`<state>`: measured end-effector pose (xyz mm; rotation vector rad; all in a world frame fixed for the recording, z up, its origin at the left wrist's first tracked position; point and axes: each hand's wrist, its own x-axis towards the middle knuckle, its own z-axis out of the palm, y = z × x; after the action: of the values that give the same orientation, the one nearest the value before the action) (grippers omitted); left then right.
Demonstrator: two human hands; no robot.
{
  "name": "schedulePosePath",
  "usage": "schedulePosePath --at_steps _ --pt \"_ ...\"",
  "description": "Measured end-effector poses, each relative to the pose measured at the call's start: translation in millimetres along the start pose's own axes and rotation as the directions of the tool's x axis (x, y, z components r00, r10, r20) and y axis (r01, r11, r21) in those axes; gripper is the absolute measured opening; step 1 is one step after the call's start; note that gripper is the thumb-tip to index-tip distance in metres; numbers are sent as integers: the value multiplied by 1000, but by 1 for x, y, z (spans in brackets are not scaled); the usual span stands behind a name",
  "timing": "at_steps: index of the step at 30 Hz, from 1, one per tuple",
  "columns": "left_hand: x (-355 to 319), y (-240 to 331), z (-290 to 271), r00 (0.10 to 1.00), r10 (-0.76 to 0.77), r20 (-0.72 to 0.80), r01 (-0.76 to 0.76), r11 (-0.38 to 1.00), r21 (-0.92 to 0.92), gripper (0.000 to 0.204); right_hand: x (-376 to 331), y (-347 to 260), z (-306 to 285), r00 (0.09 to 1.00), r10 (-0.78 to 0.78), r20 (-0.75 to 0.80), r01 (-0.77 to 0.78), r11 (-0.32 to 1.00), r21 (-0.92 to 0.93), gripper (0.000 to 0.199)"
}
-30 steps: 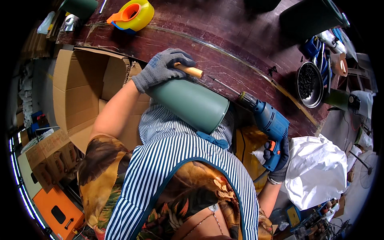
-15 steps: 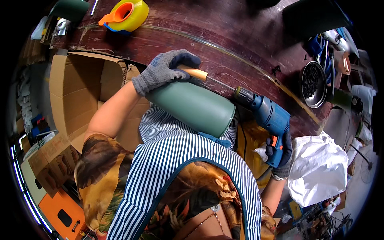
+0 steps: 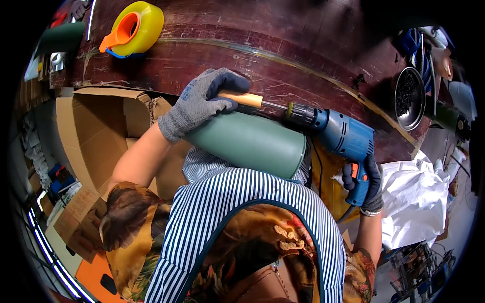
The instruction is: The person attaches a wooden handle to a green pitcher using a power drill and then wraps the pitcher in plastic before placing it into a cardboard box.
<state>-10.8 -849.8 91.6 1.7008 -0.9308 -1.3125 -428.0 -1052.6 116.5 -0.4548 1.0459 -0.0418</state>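
Left hand: the left hand (image 3: pixel 202 103), in a grey knit glove with dark fingertips, was closed around the wooden handle (image 3: pixel 241 99) that stuck out at the narrow end of a green bottle-shaped vessel
Wooden handle: pale, round in section, it lay nearly level over the far edge of the vessel, its right end meeting a thin metal shaft that ran into the drill chuck
Green vessel: the green vessel (image 3: pixel 252 144) lay on its side across the person's lap, pressed against the striped apron, narrow end to the left under the gloved fingers, wide end to the right near the drill
Right hand: the right hand (image 3: pixel 368 184), in a dark glove, gripped the pistol grip of the blue electric drill (image 3: pixel 343 139), fingers wrapped around it by the orange trigger
Drill: held level, chuck pointing left, in line with the wooden handle; its body sat just right of the vessel's wide end
Workbench: the dark red wooden workbench (image 3: pixel 283 35) ran across the far side
Tape dispenser: a yellow and orange tape dispenser (image 3: pixel 132 28) stood at the far left on the bench
Cardboard box: an open cardboard box (image 3: pixel 101 136) sat to the left, beside the left forearm
Metal dish: a round dark metal dish (image 3: pixel 410 98) lay at the right
White cloth: a crumpled white cloth (image 3: pixel 419 197) lay right of the drill hand
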Motion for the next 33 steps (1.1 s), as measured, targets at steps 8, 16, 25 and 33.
schedulePosePath --at_steps 8,16,25,33 --pt "3 5 -1 1000 -7 30 7 1000 -3 44 6 0 4 996 -61 66 66 996 -68 59" --pt "-2 -3 1 998 69 0 -69 997 25 55 18 13 -19 967 -215 138 235 961 -146 60" --pt "-30 16 37 940 339 44 -224 512 830 45 -7 40 -21 904 -417 -92 427 887 174 47" --pt "-76 54 28 975 187 119 -215 663 717 40 34 34 28 312 -943 -114 82 146 -986 54"
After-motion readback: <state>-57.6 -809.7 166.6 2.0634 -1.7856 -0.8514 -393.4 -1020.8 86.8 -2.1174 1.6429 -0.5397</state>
